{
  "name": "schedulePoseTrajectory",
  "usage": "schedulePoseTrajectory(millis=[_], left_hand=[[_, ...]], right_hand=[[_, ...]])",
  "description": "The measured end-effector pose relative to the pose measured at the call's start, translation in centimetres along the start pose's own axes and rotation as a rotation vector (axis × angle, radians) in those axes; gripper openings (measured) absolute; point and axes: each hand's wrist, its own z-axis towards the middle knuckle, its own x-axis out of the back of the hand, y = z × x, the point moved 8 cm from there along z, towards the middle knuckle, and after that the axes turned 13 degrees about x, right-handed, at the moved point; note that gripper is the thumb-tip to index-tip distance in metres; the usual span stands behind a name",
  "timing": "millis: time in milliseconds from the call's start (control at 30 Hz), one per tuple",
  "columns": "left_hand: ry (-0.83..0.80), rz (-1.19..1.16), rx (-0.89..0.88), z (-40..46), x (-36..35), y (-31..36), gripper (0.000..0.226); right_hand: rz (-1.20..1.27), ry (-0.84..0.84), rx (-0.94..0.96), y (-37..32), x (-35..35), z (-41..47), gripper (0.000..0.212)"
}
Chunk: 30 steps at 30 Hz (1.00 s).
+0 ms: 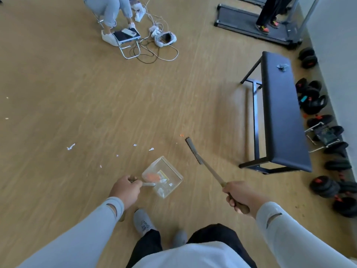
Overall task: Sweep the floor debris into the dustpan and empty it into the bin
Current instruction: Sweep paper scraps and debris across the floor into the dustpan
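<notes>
My left hand (126, 189) grips the handle of a clear dustpan (174, 174) that sits low over the wooden floor in front of my feet. Orange and white scraps (153, 177) lie inside the pan. My right hand (239, 196) grips the wooden handle of a broom (193, 150), whose dark brush head points away to the upper left, right of the pan. White paper bits (70, 147) are scattered on the floor left of and beyond the pan, and a small orange bit (181, 135) lies just beyond the brush head. No bin is in view.
A dark padded bench (280, 113) stands at the right, with black dumbbells (313, 101) along the wall behind it. A seated person (110, 10), a folding stool and tangled cables (152, 51) are at the far middle. Another person stands on a treadmill (251, 22) at the top right.
</notes>
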Motion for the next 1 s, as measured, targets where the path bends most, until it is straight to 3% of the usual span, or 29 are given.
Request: schedulePoseTrajectory(millis=[433, 600, 767, 867, 1000], left_hand=[[0.065, -0.084, 0.158, 4.4, -6.4, 5.6, 0.019], [0.113, -0.114, 0.221, 5.6, -8.3, 6.6, 0.016], [0.181, -0.100, 0.221, 5.4, -10.0, 9.0, 0.044], [0.215, -0.061, 0.220, 4.7, -10.5, 9.9, 0.028], [0.217, -0.040, 0.239, 4.2, -10.0, 10.4, 0.065]], right_hand=[[-0.232, -0.040, 0.097, -10.2, 7.3, 14.3, 0.016], [-0.316, -0.091, 0.114, -13.5, 9.0, 21.8, 0.026], [-0.492, -0.163, 0.158, -14.6, 7.5, 26.6, 0.020], [-0.609, -0.260, 0.169, -12.2, 5.5, 26.2, 0.021], [-0.582, -0.415, 0.134, -10.0, 7.0, 22.7, 0.020]])
